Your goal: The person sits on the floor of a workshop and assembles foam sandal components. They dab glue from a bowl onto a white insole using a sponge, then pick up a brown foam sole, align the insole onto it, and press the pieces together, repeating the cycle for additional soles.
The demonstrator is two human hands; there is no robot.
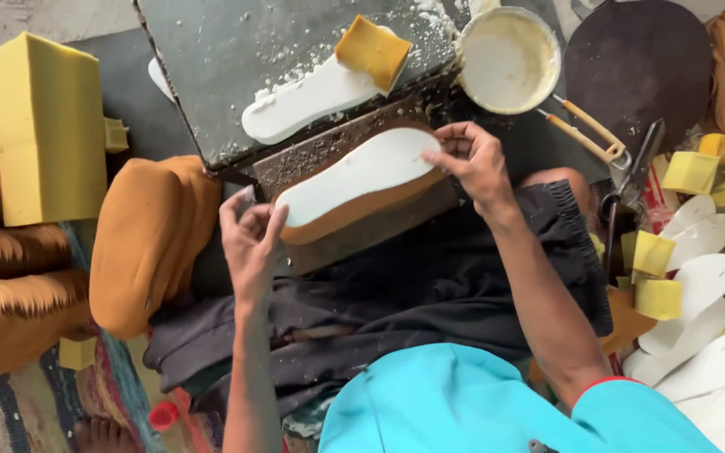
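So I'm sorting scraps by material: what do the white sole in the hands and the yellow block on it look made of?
White sole: probably foam sheet, matte and smooth, with a thin cut edge, lying on a tan layer of unclear material. The yellow block actually sits on another white sole behind: looks like sponge foam, matte, with a porous surface.

One head-worn camera looks steeply down, close over the lap and low worktable (211,59), perhaps slightly forward.

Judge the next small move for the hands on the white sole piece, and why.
Probably press the white insole flat onto the tan sole beneath. The left hand holds one end and the right hand pinches the other, while a tan rim shows along the near edge, so the layers look aligned but not yet pressed down.
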